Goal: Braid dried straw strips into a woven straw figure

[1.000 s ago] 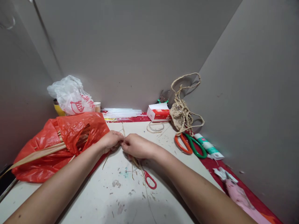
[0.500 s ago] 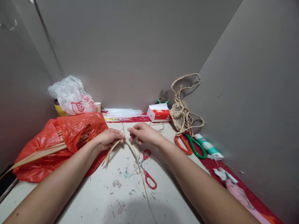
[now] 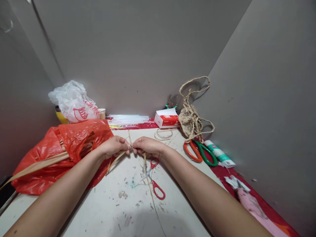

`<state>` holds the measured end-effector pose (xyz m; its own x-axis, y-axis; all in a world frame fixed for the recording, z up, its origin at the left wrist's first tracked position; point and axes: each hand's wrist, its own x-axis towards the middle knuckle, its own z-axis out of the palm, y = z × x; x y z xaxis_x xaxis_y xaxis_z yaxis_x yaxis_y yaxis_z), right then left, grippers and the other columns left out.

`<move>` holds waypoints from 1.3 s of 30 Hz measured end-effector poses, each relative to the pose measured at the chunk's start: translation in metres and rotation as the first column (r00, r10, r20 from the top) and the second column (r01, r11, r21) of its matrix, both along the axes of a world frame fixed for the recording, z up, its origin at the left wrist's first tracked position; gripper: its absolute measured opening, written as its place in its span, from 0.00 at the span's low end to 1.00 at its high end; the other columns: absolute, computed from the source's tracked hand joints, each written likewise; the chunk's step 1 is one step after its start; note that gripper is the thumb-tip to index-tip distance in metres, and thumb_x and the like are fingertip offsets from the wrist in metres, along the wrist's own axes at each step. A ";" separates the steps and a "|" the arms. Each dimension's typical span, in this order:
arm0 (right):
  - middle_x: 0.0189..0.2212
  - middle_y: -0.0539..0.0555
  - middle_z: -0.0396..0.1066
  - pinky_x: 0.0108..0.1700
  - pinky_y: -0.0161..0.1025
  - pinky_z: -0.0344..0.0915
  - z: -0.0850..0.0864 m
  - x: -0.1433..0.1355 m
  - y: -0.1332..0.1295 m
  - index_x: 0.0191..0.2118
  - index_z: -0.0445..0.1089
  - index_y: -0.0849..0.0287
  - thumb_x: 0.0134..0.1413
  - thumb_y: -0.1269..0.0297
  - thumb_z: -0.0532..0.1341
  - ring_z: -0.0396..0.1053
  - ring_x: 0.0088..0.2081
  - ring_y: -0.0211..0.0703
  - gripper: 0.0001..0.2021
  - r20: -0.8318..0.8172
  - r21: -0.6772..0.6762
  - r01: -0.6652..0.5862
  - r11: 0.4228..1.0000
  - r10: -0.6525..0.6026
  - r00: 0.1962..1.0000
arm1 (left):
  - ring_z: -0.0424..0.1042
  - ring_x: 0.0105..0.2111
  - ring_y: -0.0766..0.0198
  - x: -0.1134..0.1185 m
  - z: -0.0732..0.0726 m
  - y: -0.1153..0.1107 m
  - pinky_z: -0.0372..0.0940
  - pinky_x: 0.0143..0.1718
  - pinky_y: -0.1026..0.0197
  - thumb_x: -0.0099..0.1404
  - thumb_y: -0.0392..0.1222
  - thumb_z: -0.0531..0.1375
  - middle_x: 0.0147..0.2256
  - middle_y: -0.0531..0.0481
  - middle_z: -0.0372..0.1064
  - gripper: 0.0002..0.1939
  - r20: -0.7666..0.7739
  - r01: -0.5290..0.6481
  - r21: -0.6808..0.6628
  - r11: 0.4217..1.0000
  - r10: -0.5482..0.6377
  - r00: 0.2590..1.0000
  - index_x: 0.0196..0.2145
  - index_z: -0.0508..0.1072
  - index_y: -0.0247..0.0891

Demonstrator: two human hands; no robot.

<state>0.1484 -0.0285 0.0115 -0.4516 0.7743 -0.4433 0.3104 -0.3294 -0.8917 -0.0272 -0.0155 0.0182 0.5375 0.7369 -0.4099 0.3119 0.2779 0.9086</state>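
Note:
My left hand (image 3: pixel 115 146) and my right hand (image 3: pixel 147 146) meet almost fingertip to fingertip above the white board. Both are closed in a pinch on thin tan fibre strips. One strip end (image 3: pixel 129 135) points up between the hands. Loose ends (image 3: pixel 115 162) hang below my left hand, while a long strip (image 3: pixel 151 191) trails from under my right hand towards the near edge. Beneath that strip lie red-handled scissors (image 3: pixel 157 189), just below my right hand. The exact crossing of the strips is hidden by my fingertips.
At left, a red plastic bag (image 3: pixel 49 164) holds more fibre; a white bag (image 3: pixel 75 102) stands behind it. Clear sticks (image 3: pixel 128 119) and a red-white box (image 3: pixel 166 119) line the back. To the right are braided rope (image 3: pixel 190 121), large scissors (image 3: pixel 209 154) and a tube (image 3: pixel 219 153).
My right hand has moved slightly left and down, and its fingers have closed on the strip beside my left fingertips. My left hand has barely moved.

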 end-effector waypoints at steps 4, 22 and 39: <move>0.07 0.40 0.47 0.11 0.28 0.37 -0.005 -0.004 0.000 0.19 0.62 0.62 0.48 0.69 0.54 0.40 0.09 0.26 0.10 -0.026 0.004 0.053 0.999 -0.053 0.998 | 0.49 0.14 0.76 -0.003 0.000 0.002 0.43 0.16 0.69 0.49 0.42 0.61 0.19 0.54 0.66 0.09 -0.165 0.016 0.213 0.977 0.020 0.986 0.24 0.70 0.33; 0.07 0.39 0.45 0.12 0.26 0.35 -0.002 -0.008 -0.005 0.17 0.55 0.60 0.44 0.70 0.56 0.38 0.10 0.24 0.11 -0.241 -0.137 0.101 0.985 -0.132 0.961 | 0.57 0.16 0.68 0.019 0.035 -0.049 0.47 0.20 0.65 0.50 0.38 0.59 0.15 0.51 0.62 0.09 -0.540 0.376 0.485 0.790 -0.068 0.839 0.15 0.66 0.37; 0.08 0.39 0.48 0.12 0.27 0.37 0.002 -0.002 -0.005 0.24 0.66 0.64 0.48 0.68 0.56 0.41 0.09 0.25 0.07 -0.087 0.011 0.019 1.000 -0.018 0.996 | 0.41 0.11 0.78 0.010 -0.009 -0.005 0.36 0.13 0.69 0.52 0.43 0.57 0.12 0.61 0.48 0.11 -0.039 -0.098 0.020 0.995 0.098 0.994 0.18 0.63 0.35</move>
